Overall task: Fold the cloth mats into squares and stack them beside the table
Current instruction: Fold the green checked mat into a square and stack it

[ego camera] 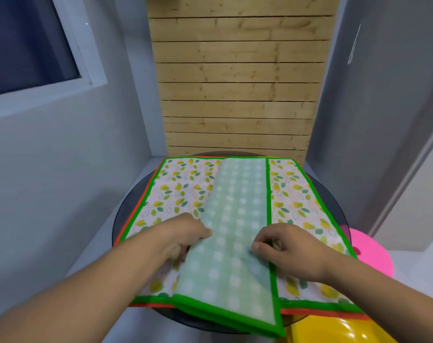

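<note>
Evidently limp and light, the cloth mat [237, 219] wants edge holds; left hand [185, 236] and right hand [289, 248] pinch its flap.

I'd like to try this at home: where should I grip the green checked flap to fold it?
Probably the flap by its bordered right edge, pinched from the right as the right hand does: that edge looks free, the left one creased.

We see mats [178, 194] on the table [123, 214] at lower centre, a stool [374, 253] right of it, a window [25, 45] upper left.
</note>
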`<state>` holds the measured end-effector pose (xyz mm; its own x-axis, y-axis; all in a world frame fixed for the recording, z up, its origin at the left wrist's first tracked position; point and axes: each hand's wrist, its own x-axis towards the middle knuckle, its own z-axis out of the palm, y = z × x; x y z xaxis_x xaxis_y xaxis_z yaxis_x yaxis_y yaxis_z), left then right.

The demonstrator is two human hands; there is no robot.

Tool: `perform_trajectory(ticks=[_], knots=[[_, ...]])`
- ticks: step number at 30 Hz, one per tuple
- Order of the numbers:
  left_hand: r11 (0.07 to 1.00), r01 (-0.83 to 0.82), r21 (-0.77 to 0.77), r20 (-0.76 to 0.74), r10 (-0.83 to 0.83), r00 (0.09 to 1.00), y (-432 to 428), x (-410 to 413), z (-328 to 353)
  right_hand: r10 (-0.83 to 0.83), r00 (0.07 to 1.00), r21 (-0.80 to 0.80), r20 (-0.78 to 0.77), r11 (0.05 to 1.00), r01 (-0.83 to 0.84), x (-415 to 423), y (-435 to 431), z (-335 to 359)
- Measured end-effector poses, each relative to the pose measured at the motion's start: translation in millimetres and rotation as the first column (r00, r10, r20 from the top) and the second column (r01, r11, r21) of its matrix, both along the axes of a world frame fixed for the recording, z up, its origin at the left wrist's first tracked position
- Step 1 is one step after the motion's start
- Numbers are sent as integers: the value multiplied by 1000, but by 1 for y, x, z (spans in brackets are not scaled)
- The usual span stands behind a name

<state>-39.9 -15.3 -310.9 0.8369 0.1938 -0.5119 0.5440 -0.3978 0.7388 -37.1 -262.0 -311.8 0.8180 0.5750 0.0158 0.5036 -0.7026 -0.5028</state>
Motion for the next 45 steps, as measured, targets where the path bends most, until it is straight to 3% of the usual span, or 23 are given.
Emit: perform_trajectory(ticks=[3, 4, 6, 7, 10, 13, 17, 30, 42, 45], knots=[[961, 199, 192, -10, -200, 980, -6, -24, 10, 19, 1000, -57, -2, 998, -19, -4, -14, -1], [903, 268, 337, -18, -279, 960, -5, -31, 12, 46, 999, -90, 8, 995, -45, -6, -17, -3], [691, 313, 652, 0, -412, 911, -2, -42, 10, 100, 995, -149, 25, 984, -95, -11, -22, -6], [629, 291, 721, 61, -477, 877, -2, -48, 7, 120, 992, -166, 33, 980, -113, -13, -24, -7], [644, 417, 641, 259, -693, 672, -5, -69, 2, 138, 989, -181, 51, 975, -127, -23, -25, -6], [495, 580, 647, 223, -850, 476, -12, -88, -6, 186, 973, -158, 137, 974, -164, -40, -22, -6], [377, 536, 756, 168, -902, 398, -16, -97, -21, 273, 952, -26, 137, 962, -272, -67, -17, -11], [405, 546, 733, 191, -893, 407, -14, -109, -39, 273, 920, -50, 282, 961, -270, -87, -17, -42], [420, 530, 737, 210, -887, 411, -14, -109, -42, 301, 830, -248, 470, 947, -203, -104, -8, -43], [413, 536, 736, 198, -889, 413, -13, -109, -42, 286, 829, -226, 480, 954, -198, -106, -6, -43]])
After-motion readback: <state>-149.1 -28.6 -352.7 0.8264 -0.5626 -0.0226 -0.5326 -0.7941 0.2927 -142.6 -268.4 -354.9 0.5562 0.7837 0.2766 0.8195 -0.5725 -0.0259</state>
